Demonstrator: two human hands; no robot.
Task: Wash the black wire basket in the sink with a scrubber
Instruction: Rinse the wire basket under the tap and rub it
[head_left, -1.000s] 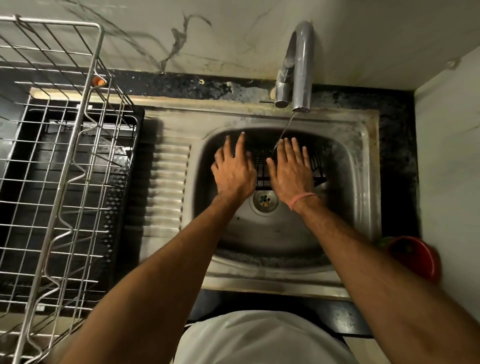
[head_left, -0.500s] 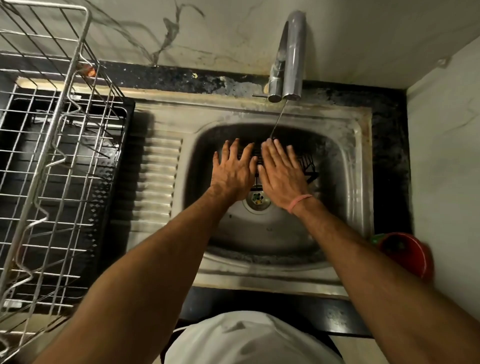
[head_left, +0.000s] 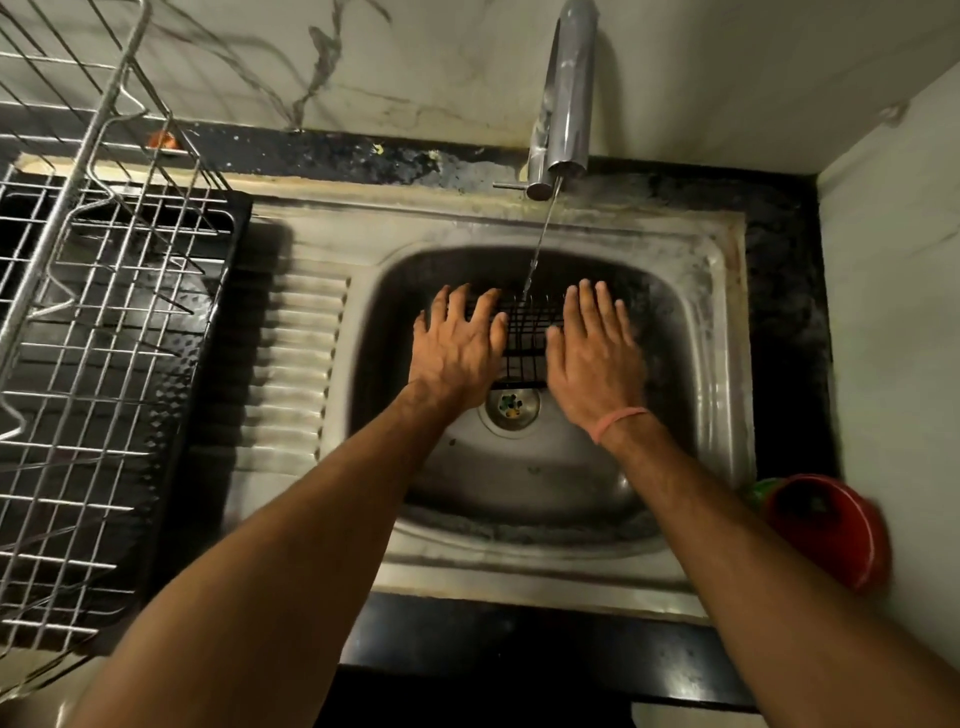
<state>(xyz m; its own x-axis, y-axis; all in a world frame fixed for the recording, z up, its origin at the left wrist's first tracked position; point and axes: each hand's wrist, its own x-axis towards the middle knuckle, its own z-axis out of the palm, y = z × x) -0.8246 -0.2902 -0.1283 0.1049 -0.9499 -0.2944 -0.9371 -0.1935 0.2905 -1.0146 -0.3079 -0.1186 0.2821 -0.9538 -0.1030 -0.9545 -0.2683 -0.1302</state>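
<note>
Basket (head_left: 524, 338), black thin-wire grid, in steel sink (head_left: 691, 364) at 12 o'clock of round drain (head_left: 511, 408). Left hand (head_left: 457, 353), right hand (head_left: 595, 358) flat on it, fingers straight, spread, gripping nothing. Thin water stream (head_left: 537, 249) hits wires.

A: Only one view here, the head camera, worn high and looking steeply down into the sink (head_left: 722, 364) from close above.

B: Facing forward too: the tap (head_left: 563, 104) and back wall sit at twelve o'clock, the wearer's white shirt at six.

A: It's wide-angle, straight edges bow near the borders. The dish rack (head_left: 104, 312) fills nine o'clock, a red bowl (head_left: 831, 530) at four.

B: Both forearms reach in from the bottom corners. No second view shares anything.
</note>
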